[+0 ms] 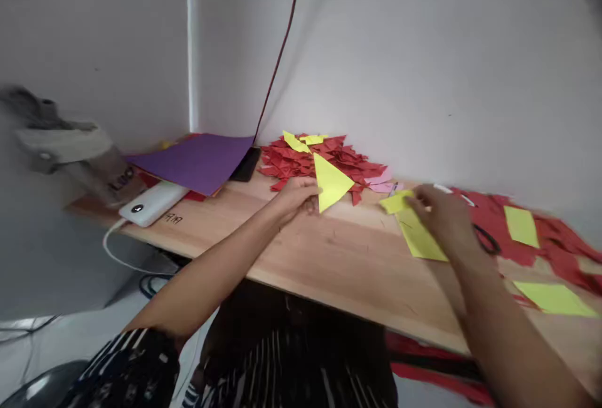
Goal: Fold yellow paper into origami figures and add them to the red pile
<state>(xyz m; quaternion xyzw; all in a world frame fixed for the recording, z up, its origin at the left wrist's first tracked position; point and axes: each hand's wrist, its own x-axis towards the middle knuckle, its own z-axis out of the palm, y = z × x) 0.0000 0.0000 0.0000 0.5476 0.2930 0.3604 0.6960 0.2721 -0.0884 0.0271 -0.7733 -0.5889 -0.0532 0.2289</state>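
Note:
Pinched in my left hand [297, 198] is a yellow paper triangle [332, 183], lifted in front of a heap of red paper scraps [301, 163]. My right hand [439, 210] is closed on a small yellow paper strip [395, 202], its fingertips partly hidden. Just below that strip, a larger yellow paper sheet [421, 237] lies on the wooden table. Beside my right hand, the black loop of a scissors handle [486, 240] shows, its blades out of sight. Yellow paper pieces [521, 226] rest on red paper [503, 220] to the right.
Purple paper sheets [197, 160] and a white power bank [153, 204] with a cable lie on the left of the table [329, 264]. A dark phone-like slab [245, 165] is near the wall. A red cord [282, 51] hangs down there. Pink paper [380, 179] adjoins the heap.

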